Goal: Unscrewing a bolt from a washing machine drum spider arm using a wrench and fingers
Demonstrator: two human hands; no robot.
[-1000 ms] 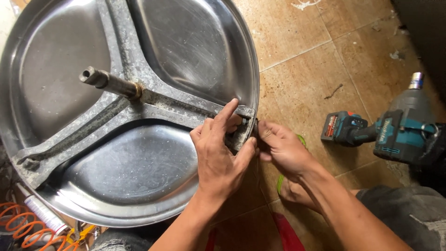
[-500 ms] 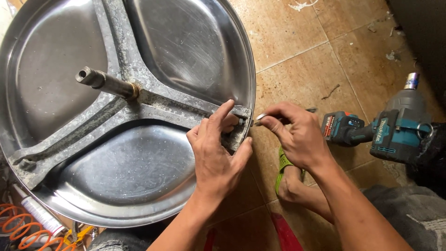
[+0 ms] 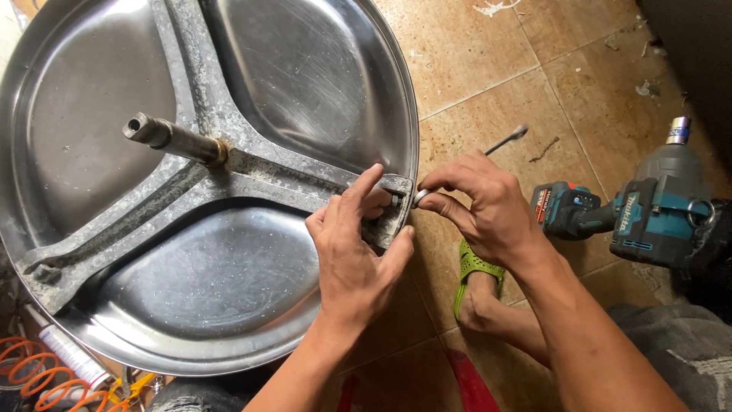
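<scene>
Pinching wrench (image 3: 488,149) | right hand (image 3: 488,214) grip | at drum (image 3: 305,76) rim

A teal-and-black cordless impact driver (image 3: 640,214) lies on the tan tiled floor (image 3: 488,69) at three o'clock; a foot in a green sandal (image 3: 473,278) rests near five o'clock; orange coiled cable (image 3: 34,374) and a white tube (image 3: 69,355) sit at seven to eight o'clock

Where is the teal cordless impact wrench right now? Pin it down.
The teal cordless impact wrench lies on the tan tiled floor at the right edge of the head view, just right of the right hand and above the foot in a green sandal.
</scene>
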